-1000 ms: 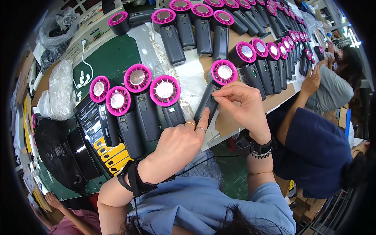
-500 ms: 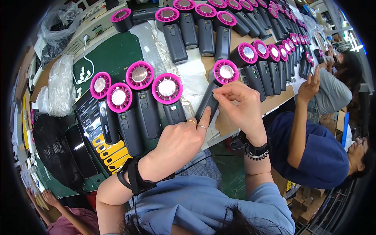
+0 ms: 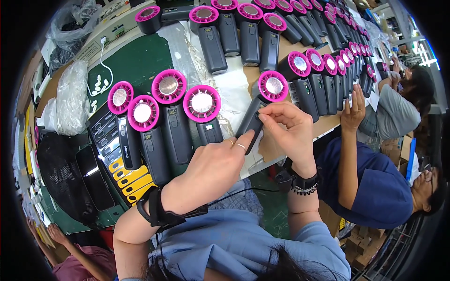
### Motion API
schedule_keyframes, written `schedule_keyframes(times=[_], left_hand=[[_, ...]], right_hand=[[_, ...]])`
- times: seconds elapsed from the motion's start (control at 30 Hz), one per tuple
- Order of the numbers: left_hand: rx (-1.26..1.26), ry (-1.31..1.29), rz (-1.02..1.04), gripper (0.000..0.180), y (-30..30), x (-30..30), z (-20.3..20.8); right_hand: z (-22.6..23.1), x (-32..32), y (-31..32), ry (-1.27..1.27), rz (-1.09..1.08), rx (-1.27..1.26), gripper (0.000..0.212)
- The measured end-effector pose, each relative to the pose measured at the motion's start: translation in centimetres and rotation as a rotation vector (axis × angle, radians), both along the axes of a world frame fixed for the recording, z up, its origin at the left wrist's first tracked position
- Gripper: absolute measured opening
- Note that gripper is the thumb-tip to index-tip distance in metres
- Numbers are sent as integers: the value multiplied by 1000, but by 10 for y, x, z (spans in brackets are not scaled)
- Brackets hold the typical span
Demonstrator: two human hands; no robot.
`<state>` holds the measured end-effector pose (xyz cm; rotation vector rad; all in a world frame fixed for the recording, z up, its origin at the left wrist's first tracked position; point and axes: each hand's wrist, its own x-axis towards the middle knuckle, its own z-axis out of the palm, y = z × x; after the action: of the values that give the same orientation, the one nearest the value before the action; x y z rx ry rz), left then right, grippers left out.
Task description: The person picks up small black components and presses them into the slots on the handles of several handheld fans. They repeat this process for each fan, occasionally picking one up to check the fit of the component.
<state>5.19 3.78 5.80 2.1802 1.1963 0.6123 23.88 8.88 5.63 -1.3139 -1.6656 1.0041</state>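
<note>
A dark grey handheld fan [image 3: 251, 114] with a pink ring and silvery disc lies slanted before me on the table. My left hand [image 3: 213, 161] is on its handle, index finger pressed along the handle and the other fingers curled. At the upper handle, just below the pink head, my right hand [image 3: 290, 133] has thumb and forefinger pinched together; whatever is between them is too small to make out. Several similar fans stand close by, among them one fan [image 3: 202, 105] left of the held one and another fan [image 3: 300, 68] to its right.
Rows of fans [image 3: 225, 35] run along the far side and right. A yellow-and-black sticker sheet [image 3: 133, 180], a black mesh bag [image 3: 63, 173] and clear plastic wrap [image 3: 72, 100] lie left. A co-worker's hand [image 3: 352, 114] is at the table edge on the right.
My right hand's pinch has shifted slightly down against the fan's handle. The co-worker's raised hand on the right has lowered to the table edge. The view has shifted a little.
</note>
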Motion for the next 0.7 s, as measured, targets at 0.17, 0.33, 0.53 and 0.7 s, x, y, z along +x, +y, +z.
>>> schedule_keyframes(times=[0.17, 0.33, 0.53, 0.7], left_hand=[[-692, -757, 57, 23, 12, -7, 9], [-876, -963, 126, 26, 20, -13, 14], [-906, -799, -20, 27, 14, -15, 19], [-1136, -968, -88, 31, 9, -17, 23]], right_hand=[[2, 1, -5, 262, 1, -68, 14], [18, 1, -12, 601, 98, -288, 18], [25, -8, -14, 706, 215, -424, 28], [31, -13, -18, 752, 253, -499, 32]])
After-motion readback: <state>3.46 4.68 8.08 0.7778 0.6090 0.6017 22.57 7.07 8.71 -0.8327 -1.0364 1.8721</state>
